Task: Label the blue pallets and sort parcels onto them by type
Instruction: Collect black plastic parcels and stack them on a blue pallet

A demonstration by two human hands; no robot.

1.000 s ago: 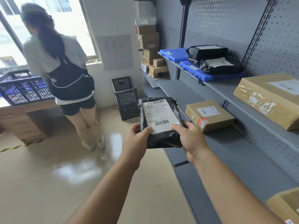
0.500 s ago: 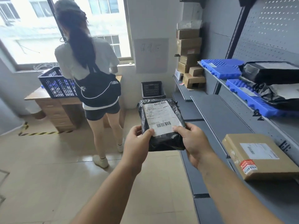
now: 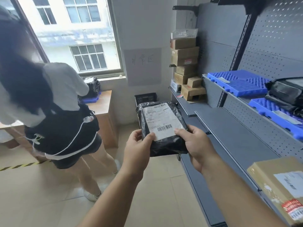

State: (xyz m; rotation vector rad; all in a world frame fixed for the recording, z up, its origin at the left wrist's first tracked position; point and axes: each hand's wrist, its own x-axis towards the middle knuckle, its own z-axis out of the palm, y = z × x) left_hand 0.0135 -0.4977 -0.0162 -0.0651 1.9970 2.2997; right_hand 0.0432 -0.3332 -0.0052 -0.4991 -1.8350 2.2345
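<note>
blue pallet (image 3: 264, 106) bears bags (image 3: 286, 93); left hand (image 3: 139, 145), right hand (image 3: 196, 149) grip parcel (image 3: 162, 126)

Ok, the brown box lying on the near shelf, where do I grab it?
Probably by its two opposite side walls, coming from the open aisle side: the brown box lies flat, label up, on the grey shelf, with pegboard closing off the back.

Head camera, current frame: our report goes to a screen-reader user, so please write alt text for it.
A left hand and a right hand grip the near corners of a black parcel with a barcode label. Grey shelves carry an unloaded blue pallet and a second blue pallet bearing black parcels; another person stands at left.
</note>
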